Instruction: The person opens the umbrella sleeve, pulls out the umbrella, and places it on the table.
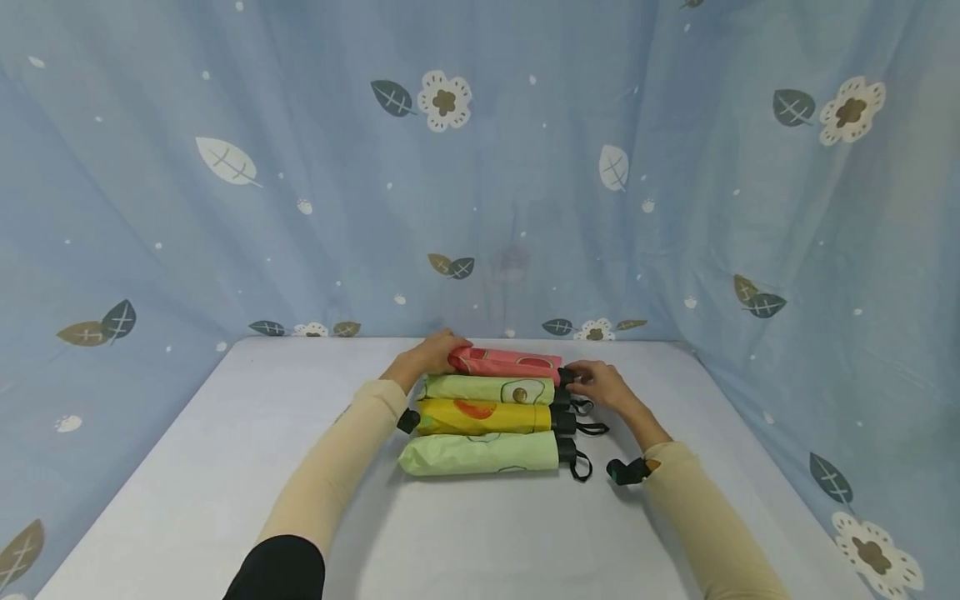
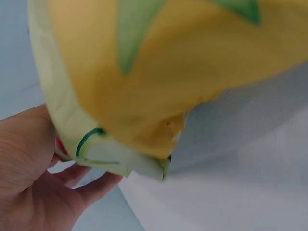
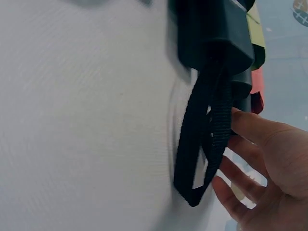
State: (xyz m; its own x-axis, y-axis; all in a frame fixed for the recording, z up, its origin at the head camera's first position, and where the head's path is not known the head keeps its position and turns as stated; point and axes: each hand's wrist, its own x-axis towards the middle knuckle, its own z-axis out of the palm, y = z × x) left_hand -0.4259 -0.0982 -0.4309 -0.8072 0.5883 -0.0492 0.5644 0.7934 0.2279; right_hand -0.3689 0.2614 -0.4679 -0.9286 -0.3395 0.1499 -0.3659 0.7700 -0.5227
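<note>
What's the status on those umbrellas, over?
Left hand holding one end of red umbrella; right hand at its handle. Four folded umbrellas lined up side by side. Nothing seen blocking either hand.

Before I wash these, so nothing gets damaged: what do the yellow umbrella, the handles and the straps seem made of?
Yellow umbrella: probably synthetic cloth, low-sheen, judging by its soft creases. Handles: likely hard plastic, smooth and black, with crisp edges. Straps: apparently woven webbing, matte; one shows ribs.
</note>
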